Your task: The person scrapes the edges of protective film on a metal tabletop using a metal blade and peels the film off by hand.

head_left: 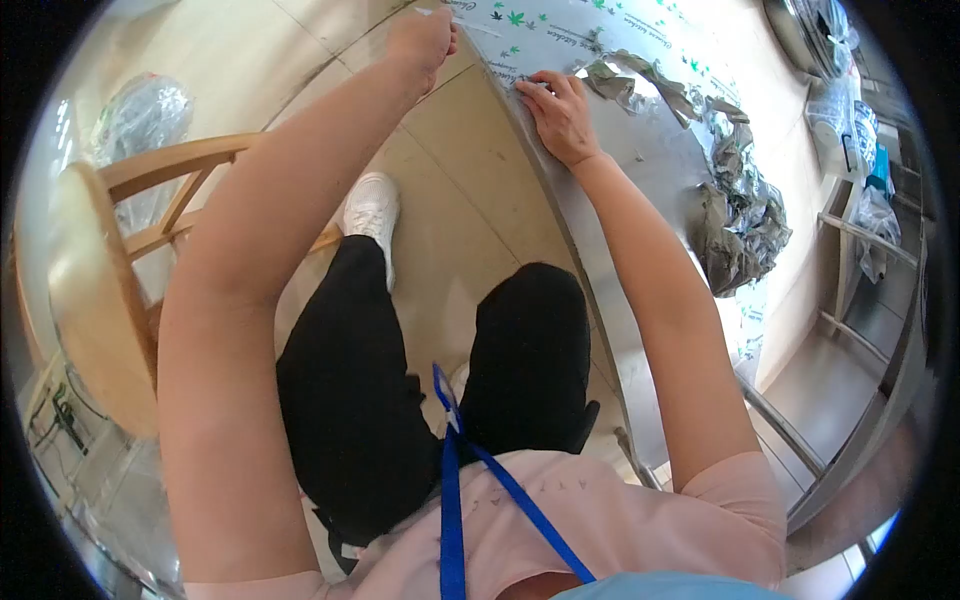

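A long silver panel (pixel 640 150) has printed film with green leaf marks (pixel 540 20) over its far part and bare metal nearer me. My left hand (pixel 422 42) is closed at the panel's far left corner; a thin whitish strip shows by its fingers, but its grip is unclear. On the panel's left edge, my right hand (pixel 563 118) has its fingers bent together at the film's border; what they pinch is too small to tell. Crumpled silvery film (pixel 740 230) lies along the panel's right side, a torn piece reaching close to my right fingers.
A wooden chair (pixel 100 290) stands at the left, with a clear plastic bag (pixel 145 115) behind it on the tiled floor (pixel 450 200). Metal racks (pixel 840 390) with bags and containers are at the right. My legs and a white shoe (pixel 371 212) are below.
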Demonstrator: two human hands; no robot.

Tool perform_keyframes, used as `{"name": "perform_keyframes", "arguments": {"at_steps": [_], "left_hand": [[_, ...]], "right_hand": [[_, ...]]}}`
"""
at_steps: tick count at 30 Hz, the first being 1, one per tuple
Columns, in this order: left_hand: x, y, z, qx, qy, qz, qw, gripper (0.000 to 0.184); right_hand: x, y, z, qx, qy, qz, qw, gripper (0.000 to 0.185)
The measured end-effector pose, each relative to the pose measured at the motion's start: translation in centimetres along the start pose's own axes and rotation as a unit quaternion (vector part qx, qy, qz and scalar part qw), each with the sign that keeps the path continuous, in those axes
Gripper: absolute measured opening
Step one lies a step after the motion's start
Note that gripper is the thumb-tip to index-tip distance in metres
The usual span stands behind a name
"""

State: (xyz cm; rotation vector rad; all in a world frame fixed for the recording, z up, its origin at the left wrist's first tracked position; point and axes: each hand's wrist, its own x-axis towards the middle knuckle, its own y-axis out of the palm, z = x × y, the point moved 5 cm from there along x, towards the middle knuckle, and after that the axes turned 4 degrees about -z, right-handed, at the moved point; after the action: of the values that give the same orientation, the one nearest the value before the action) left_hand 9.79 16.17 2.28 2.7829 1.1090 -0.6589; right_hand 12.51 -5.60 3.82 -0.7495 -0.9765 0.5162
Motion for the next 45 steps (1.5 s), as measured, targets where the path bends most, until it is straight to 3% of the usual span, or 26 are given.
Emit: {"name": "perform_keyframes", "arguments": {"at_steps": [2,7,8,10,11,13,15,16,18,19,22,24,29,36,39,41,44,45], "left_hand": [[-0.3,1.0,2.2,-0.125,-0.088,0.018,0.988,0.024],[3.3,1.0,7.9,-0.277,-0.175,0.073,0.942,0.021],[3.8,1.0,8.8,-0.314,-0.189,0.090,0.926,0.022],[4.6,0.6,9.9,-0.362,-0.208,0.101,0.903,0.021],[4.7,0.2,10.2,-0.386,-0.216,0.105,0.891,0.020],[3.6,-0.7,10.3,-0.406,-0.225,0.099,0.880,0.013],[1.5,-0.9,8.7,-0.416,-0.222,0.080,0.878,0.008],[2.4,-0.9,10.0,-0.381,-0.203,0.149,0.890,0.008],[2.2,-0.6,11.0,-0.394,-0.208,0.179,0.877,0.008],[2.2,-0.6,11.0,-0.399,-0.208,0.193,0.872,0.008],[1.8,-1.6,11.1,-0.408,-0.214,0.146,0.876,0.009],[2.5,-2.8,11.8,-0.419,-0.211,0.092,0.878,0.009],[4.4,-7.1,14.0,-0.436,-0.211,-0.049,0.873,0.012],[3.4,-7.0,13.3,-0.436,-0.205,-0.002,0.877,0.012],[3.1,-6.8,13.4,-0.432,-0.214,-0.003,0.876,0.011],[3.0,-6.9,13.4,-0.419,-0.213,0.015,0.882,0.010],[2.8,-6.5,13.1,-0.404,-0.217,0.027,0.888,0.010],[2.8,-6.3,13.0,-0.402,-0.218,0.027,0.889,0.010]], "right_hand": [[-0.3,-0.3,-0.1,0.011,0.002,0.011,1.000,0.022],[1.7,0.2,-0.8,-0.020,0.006,0.089,0.996,0.003],[2.0,-0.1,-1.0,-0.014,0.009,0.086,0.996,0.004],[3.0,-2.3,-3.8,-0.097,0.020,-0.014,0.995,0.007],[3.4,-4.0,-6.0,-0.107,0.159,-0.056,0.980,0.012],[4.2,-6.1,-7.6,-0.216,0.148,-0.046,0.964,0.022],[4.1,-7.0,-9.9,-0.321,0.242,0.134,0.906,0.023],[4.4,-7.2,-9.4,-0.337,0.216,0.113,0.910,0.022],[4.7,-7.0,-7.2,-0.362,0.161,0.068,0.916,0.021],[5.3,-5.6,-4.4,-0.296,0.086,0.010,0.951,0.019],[5.6,0.6,3.0,-0.126,-0.154,0.079,0.977,0.017],[5.8,4.0,5.7,-0.154,-0.113,0.163,0.968,0.015],[6.7,7.3,5.5,-0.282,-0.093,0.235,0.926,0.010],[7.0,6.9,5.3,-0.280,-0.119,0.314,0.899,0.012],[8.5,4.0,2.3,-0.191,-0.162,0.144,0.957,0.013],[9.3,1.6,-2.5,-0.122,0.035,0.087,0.988,0.018],[9.0,-1.1,-1.0,-0.316,-0.115,-0.031,0.941,0.019],[8.8,-0.9,-1.3,-0.238,-0.053,0.018,0.970,0.018]]}}
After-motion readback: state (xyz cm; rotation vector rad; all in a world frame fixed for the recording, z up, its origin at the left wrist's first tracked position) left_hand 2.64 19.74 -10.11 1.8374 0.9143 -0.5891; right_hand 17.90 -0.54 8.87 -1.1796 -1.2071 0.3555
